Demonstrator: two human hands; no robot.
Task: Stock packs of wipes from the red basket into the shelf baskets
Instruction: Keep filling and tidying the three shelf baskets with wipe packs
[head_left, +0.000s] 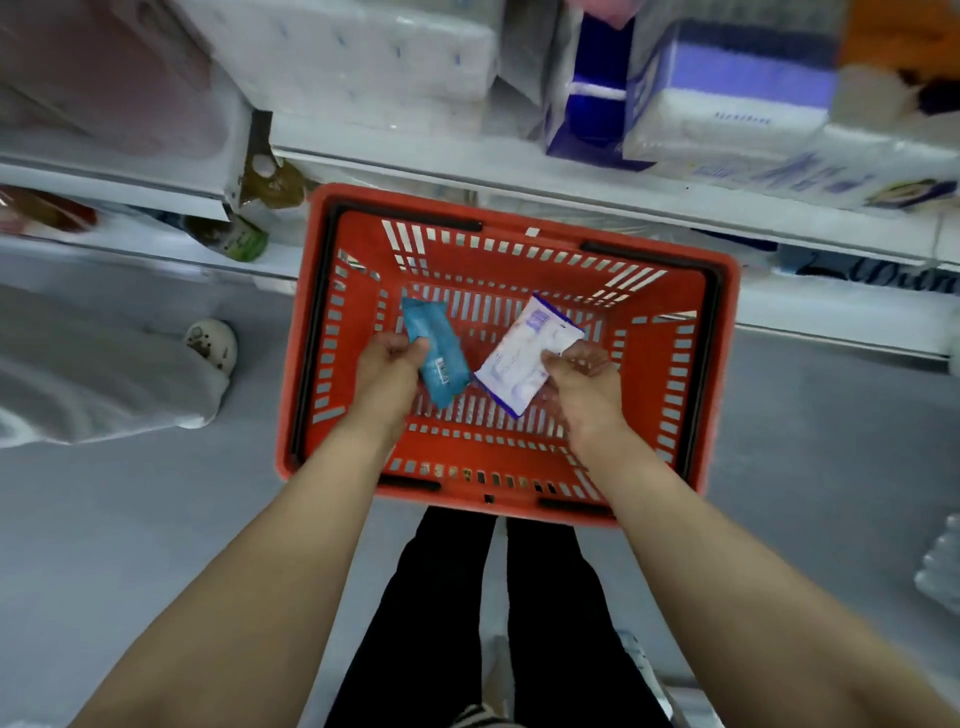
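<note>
The red basket (670, 374) stands on the grey floor in front of my legs, below the shelves. Both my hands reach down into it. My left hand (387, 364) grips a blue pack of wipes (436, 358) by its left edge, held up over the basket floor. My right hand (582, 379) pinches a white pack of wipes with purple print (519, 358) by its right edge. The two packs sit side by side, apart. No other pack shows on the basket floor.
White shelves (467, 171) run across the top, loaded with large white and blue packs of paper goods (727, 104). At the left stand another person's light trouser leg and shoe (210, 340). Grey floor (831, 467) lies around the basket.
</note>
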